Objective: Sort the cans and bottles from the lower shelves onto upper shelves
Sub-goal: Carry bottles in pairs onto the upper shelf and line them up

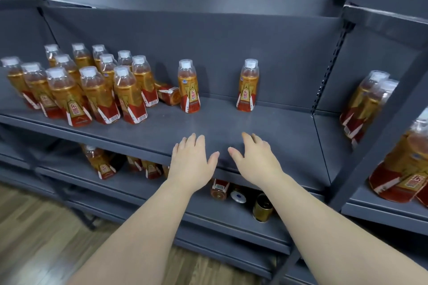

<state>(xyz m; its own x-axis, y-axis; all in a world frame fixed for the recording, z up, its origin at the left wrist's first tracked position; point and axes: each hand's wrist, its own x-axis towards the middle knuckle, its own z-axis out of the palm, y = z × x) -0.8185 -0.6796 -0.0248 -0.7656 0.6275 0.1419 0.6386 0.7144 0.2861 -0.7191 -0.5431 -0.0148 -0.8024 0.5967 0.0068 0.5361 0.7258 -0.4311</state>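
Only the head view to go on, so here's what we've got. Both our hands are empty: the left hand (191, 160) and the right hand (254, 159) hover palm-down with fingers loose over the front edge of the upper shelf (273, 129), gripping nothing.

The stuff left to move is below us on the lower shelf (148, 188): a few bottles (100, 162) at the left, a bottle on its side (219, 188), a second can (238, 195) beside it, and a gold can (262, 208) right by the front lip.

What worries us:
- That gold can is so close to the edge that a clumsy reach could knock it onto the floor.
- We'd be reaching under the upper shelf with part of the lower one hidden by our arms, so we could bump something we can't see.
- Up top, the packed group of bottles (92, 92) at the left is tight, and one fallen bottle (168, 94) lies just beside it. Shoving another in there could topple several.

The gap between the two lone bottles (188, 87) looks like the safer drop spot.
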